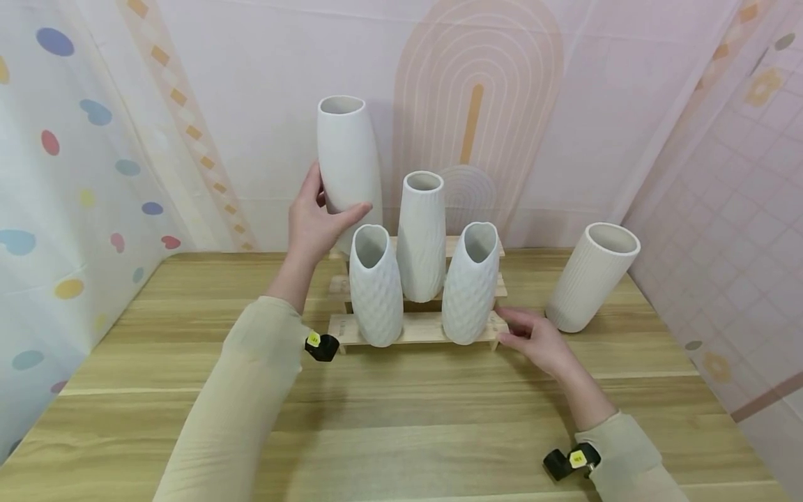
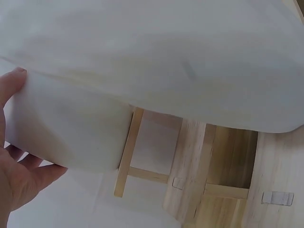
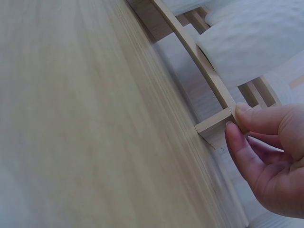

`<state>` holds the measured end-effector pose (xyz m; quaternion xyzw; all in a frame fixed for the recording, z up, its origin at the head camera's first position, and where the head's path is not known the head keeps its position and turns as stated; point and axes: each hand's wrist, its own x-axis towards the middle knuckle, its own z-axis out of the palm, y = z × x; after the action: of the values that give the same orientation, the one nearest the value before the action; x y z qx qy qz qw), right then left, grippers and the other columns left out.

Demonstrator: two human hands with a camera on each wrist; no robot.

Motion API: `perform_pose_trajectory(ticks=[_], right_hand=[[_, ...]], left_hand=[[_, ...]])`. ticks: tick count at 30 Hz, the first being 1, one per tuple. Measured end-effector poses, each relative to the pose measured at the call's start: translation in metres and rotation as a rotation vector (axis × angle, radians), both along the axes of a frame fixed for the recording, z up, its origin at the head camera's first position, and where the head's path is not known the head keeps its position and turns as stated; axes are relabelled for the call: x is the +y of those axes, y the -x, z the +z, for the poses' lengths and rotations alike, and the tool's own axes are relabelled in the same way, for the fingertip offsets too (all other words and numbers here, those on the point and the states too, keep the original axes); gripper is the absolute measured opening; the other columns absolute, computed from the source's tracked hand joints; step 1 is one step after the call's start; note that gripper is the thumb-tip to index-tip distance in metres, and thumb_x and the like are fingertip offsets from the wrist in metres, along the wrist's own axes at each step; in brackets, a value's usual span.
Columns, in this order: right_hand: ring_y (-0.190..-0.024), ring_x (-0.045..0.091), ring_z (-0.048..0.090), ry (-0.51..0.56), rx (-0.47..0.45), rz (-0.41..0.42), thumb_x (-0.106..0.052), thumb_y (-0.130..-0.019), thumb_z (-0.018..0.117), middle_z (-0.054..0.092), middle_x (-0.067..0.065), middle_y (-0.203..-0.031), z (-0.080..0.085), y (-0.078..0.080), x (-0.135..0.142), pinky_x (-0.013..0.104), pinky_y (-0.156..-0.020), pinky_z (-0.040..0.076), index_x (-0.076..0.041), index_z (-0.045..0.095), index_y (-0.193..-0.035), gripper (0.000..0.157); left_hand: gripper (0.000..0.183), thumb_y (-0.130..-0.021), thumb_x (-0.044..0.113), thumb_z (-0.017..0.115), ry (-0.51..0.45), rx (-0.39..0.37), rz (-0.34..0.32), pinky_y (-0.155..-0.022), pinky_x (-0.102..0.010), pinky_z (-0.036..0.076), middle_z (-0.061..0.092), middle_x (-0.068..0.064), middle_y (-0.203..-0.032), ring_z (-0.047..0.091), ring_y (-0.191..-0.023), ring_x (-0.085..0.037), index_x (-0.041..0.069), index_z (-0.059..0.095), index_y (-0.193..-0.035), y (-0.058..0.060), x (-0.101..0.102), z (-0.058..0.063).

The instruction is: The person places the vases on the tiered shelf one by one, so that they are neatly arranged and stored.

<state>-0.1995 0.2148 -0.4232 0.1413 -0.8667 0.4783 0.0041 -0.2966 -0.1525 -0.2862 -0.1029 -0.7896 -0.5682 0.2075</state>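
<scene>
My left hand point(image 1: 316, 226) grips a tall smooth white vase point(image 1: 348, 157) by its lower half, thumb in front. This vase stands upright at the left of the top tier of a three-step wooden stand point(image 1: 423, 328); in the left wrist view its base point(image 2: 85, 128) meets the top step's edge. My right hand point(image 1: 538, 338) pinches the right end of the lowest step, thumb above and fingers below in the right wrist view. Two dimpled vases with notched rims, a left one point(image 1: 376, 293) and a right one point(image 1: 472, 289), stand on that step. A slim ribbed vase point(image 1: 422, 237) stands on the middle step.
A ribbed white cylindrical vase point(image 1: 592, 279) stands on the wooden table point(image 1: 401, 425), right of the stand and close to my right hand. Behind the table hangs a patterned curtain point(image 1: 263, 118). Patterned sheets close off both sides.
</scene>
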Motion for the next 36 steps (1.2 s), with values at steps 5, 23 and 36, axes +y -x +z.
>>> perform_pose_trajectory(ticks=[5,23,36], right_hand=[[-0.111,0.035,0.059,0.015,-0.017,0.008,-0.008,-0.093,0.069,0.053,0.026,-0.138,-0.001,-0.001,0.005,0.029,-0.086,0.050,0.006,0.055,-0.136,0.047],[-0.100,-0.001,0.063,0.172,0.122,-0.061,-0.001,-0.093,0.067,0.066,0.023,-0.119,-0.001,-0.027,0.045,0.014,-0.084,0.050,0.011,0.057,-0.131,0.041],[-0.099,-0.001,0.064,0.262,0.148,-0.191,0.003,-0.093,0.065,0.069,-0.018,-0.110,0.016,-0.058,0.099,0.010,-0.083,0.048,-0.003,0.059,-0.136,0.044]], left_hand=[[0.090,-0.077,0.027,0.087,-0.028,-0.007,-0.035,-0.103,-0.041,0.045,0.055,-0.005,-0.137,0.054,-0.120,-0.023,0.030,0.039,-0.152,0.000,-0.006,-0.007],[0.051,-0.089,0.003,0.073,-0.033,-0.033,-0.070,-0.095,-0.031,0.051,0.062,-0.024,-0.124,0.060,-0.114,-0.035,-0.003,0.055,-0.137,-0.027,-0.045,-0.060],[0.056,-0.089,0.014,0.076,0.157,-0.245,-0.176,-0.079,-0.017,0.053,0.061,-0.027,-0.126,0.061,-0.113,-0.040,-0.005,0.053,-0.137,-0.075,-0.079,-0.118]])
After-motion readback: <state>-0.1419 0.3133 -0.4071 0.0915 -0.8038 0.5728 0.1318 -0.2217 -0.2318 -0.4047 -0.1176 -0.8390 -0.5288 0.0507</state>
